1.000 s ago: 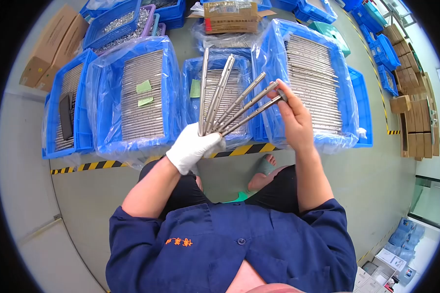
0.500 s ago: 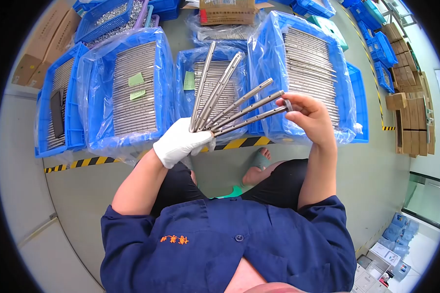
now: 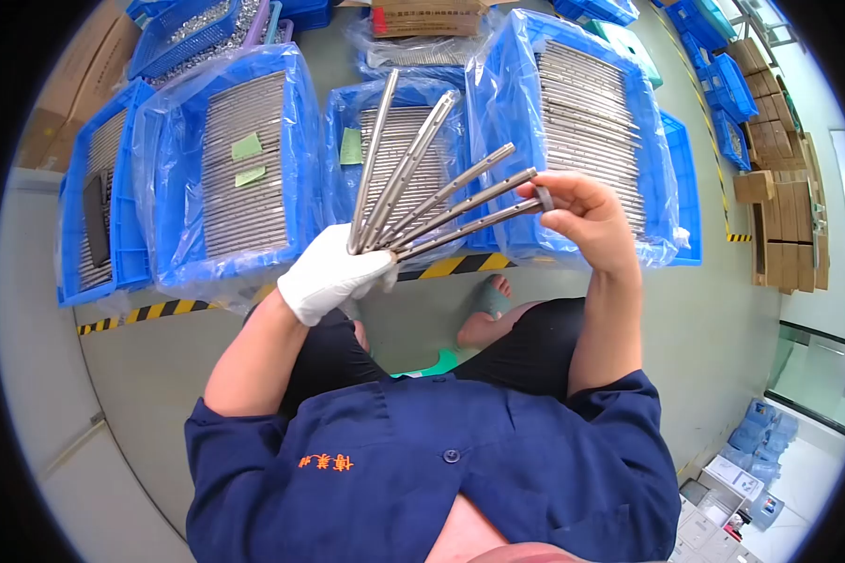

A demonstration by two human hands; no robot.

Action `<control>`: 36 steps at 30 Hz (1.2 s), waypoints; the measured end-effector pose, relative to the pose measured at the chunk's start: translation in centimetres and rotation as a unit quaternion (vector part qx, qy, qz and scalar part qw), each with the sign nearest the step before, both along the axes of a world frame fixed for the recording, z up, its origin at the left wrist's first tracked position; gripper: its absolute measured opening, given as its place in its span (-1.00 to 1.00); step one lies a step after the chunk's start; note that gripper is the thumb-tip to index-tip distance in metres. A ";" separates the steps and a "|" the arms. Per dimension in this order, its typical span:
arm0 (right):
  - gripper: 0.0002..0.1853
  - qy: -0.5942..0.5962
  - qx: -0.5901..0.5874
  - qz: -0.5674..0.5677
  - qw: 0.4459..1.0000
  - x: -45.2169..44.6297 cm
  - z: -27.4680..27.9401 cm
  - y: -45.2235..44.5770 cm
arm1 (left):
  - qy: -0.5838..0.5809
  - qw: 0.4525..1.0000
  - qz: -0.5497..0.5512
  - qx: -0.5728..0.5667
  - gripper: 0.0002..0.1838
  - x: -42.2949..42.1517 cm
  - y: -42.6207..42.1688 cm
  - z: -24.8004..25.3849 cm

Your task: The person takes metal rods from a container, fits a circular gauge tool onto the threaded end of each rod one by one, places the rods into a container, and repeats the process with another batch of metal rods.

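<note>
My left hand [image 3: 331,277], in a white glove, is closed round the lower ends of several metal rods [image 3: 411,158]. The rods fan out up and to the right, and small holes show along them. My bare right hand [image 3: 589,214] pinches a small dark grey ring [image 3: 545,198] between thumb and fingers. That ring is at the far end of the lowest rod; whether it sits around the tip or just against it, I cannot tell. The fingertips are also close to the end of the rod above.
Plastic-lined blue bins full of similar rods stand in front: a left bin [image 3: 296,188] with green notes, a middle bin [image 3: 336,117] and a right bin [image 3: 504,103]. A dark block [image 3: 96,218] lies in the far-left bin. Striped tape [image 3: 451,267] marks the floor.
The whole view has shifted slightly, so bins and hands appear a little further left. Both hands keep their grips, with the ring still at the lowest rod's end.
</note>
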State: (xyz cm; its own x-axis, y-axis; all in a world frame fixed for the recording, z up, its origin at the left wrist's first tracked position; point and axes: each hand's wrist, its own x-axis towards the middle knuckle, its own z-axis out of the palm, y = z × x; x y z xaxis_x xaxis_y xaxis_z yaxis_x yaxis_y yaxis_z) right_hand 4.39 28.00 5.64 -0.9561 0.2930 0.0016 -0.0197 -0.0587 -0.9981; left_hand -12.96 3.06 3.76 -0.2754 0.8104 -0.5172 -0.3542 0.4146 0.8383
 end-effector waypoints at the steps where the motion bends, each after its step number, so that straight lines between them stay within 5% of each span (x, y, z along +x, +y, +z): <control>1: -0.61 0.003 -0.010 0.001 1.000 0.0 -0.2 -0.1 | 0.014 1.000 -0.002 -0.005 -0.85 0.1 -0.1 0.0; 4: -0.67 0.007 -0.030 0.001 1.000 -0.4 -0.2 -0.9 | 0.044 0.999 0.019 -0.025 -0.90 0.5 -0.3 0.4; 8: -0.73 -0.151 0.038 -0.067 0.986 -1.3 0.2 -1.6 | 0.255 0.965 0.034 0.061 -0.86 1.2 -0.5 -1.0; 11: -0.73 -0.167 0.050 -0.048 0.983 -0.9 0.3 -1.1 | 0.246 0.968 0.003 0.057 -0.85 1.2 -0.3 -1.3; 15: -0.71 0.014 0.051 -0.097 0.994 1.3 0.9 2.4 | -0.046 0.998 -0.041 -0.017 -0.82 -0.6 -1.1 -1.1; 25: -0.65 -0.008 -0.063 0.014 0.998 -0.3 0.2 0.4 | 0.088 0.994 -0.061 -0.022 -0.87 0.6 0.3 0.0; 36: -0.65 0.045 -0.110 0.082 0.990 0.4 0.8 0.3 | 0.035 0.996 -0.067 -0.038 -0.78 1.5 0.1 0.8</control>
